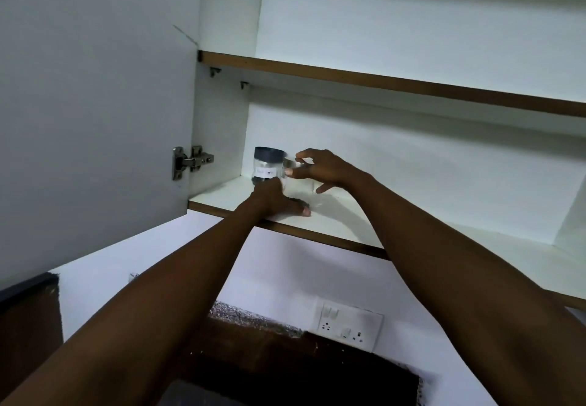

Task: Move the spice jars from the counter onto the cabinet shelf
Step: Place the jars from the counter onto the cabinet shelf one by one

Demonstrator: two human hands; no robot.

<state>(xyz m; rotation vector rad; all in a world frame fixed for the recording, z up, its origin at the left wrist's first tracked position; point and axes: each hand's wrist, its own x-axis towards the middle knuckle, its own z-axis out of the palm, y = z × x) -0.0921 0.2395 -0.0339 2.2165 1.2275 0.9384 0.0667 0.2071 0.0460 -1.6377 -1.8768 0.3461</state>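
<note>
A clear spice jar (267, 164) with a dark lid and a white label stands at the left end of the lower cabinet shelf (336, 225). My left hand (275, 199) lies on the shelf just in front of it. Its fingers reach the jar's base and its thumb is stretched out flat, away from the jar. Right beside the first jar is a second clear jar (290, 164), mostly hidden. My right hand (320, 169) pinches it between forefinger on top and thumb below.
The cabinet door (95, 104) stands open at the left on a metal hinge (190, 161). An upper shelf (380, 84) runs above. The lower shelf stretches bare to the right. Below are a white wall, a socket plate (348, 326) and a dark counter.
</note>
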